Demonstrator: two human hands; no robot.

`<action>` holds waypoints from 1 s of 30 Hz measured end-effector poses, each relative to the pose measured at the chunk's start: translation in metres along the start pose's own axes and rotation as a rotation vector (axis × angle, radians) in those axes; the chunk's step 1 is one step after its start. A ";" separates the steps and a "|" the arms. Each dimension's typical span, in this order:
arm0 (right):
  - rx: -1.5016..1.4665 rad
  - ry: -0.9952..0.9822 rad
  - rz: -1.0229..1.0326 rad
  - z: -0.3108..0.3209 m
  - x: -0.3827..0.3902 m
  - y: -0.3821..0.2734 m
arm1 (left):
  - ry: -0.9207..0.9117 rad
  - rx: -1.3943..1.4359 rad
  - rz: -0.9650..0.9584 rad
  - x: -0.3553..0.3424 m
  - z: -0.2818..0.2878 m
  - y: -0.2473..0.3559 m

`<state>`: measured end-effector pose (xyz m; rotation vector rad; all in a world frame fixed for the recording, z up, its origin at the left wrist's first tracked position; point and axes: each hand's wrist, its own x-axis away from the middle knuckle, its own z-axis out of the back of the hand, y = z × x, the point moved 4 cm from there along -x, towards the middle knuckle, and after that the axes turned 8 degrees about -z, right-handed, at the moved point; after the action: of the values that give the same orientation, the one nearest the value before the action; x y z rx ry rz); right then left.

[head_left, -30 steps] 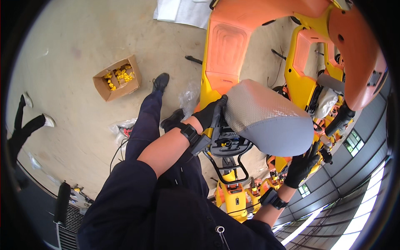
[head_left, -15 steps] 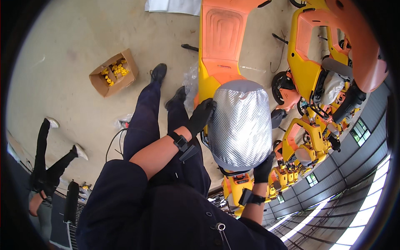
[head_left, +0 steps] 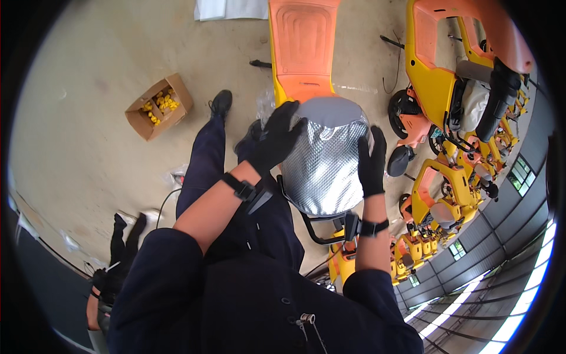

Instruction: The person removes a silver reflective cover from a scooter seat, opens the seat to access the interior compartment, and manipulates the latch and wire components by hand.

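A silver quilted seat cover lies over the seat of an orange and yellow scooter in front of me. At its far end, a smooth grey part shows. My left hand, in a black glove, rests against the far left edge of the cover with its fingers stretched out. Along the right edge, my right hand, also gloved in black, lies open with the fingers pointing away from me. Both palms are hidden. A black rear rack bar sticks out below the cover's near end.
A cardboard box with several yellow parts stands on the floor to the left. More yellow and orange scooters are lined up on the right. Another person is at the lower left. White sheeting lies far ahead.
My right hand has moved from the cover's near right corner up along its right side. The left hand has shifted farther away, and more of the grey far end shows.
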<state>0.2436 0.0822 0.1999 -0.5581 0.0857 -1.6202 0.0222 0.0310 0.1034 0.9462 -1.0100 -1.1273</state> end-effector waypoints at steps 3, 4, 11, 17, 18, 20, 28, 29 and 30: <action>-0.047 -0.048 -0.150 -0.029 -0.045 0.007 | -0.126 -0.087 -0.129 -0.032 -0.022 0.009; 0.011 -0.139 -0.262 -0.035 -0.047 0.014 | -0.193 -0.115 -0.181 -0.041 -0.031 0.013; -0.052 -0.036 -0.189 -0.030 -0.050 0.028 | -0.441 0.022 0.041 -0.061 -0.056 0.003; -0.281 -0.055 -0.241 -0.038 -0.068 0.052 | -0.546 0.087 0.086 -0.069 -0.057 -0.029; -0.368 -0.215 -0.337 -0.030 -0.069 0.048 | -0.559 0.077 0.097 -0.071 -0.056 -0.028; -0.328 -0.183 -0.229 -0.046 -0.075 0.066 | -0.620 0.032 0.150 -0.078 -0.054 -0.021; -0.384 -0.269 -0.337 -0.029 -0.055 0.062 | -0.742 0.050 0.182 -0.076 -0.032 0.013; -0.297 -0.117 -0.385 -0.026 -0.047 0.071 | -0.734 0.058 0.175 -0.077 -0.027 0.002; -0.213 0.039 -0.434 -0.023 -0.040 0.078 | -0.752 0.035 0.160 -0.081 -0.021 -0.013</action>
<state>0.3069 0.1030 0.1382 -0.7456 0.1766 -2.0595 0.0282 0.1102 0.0735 0.4416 -1.6780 -1.3611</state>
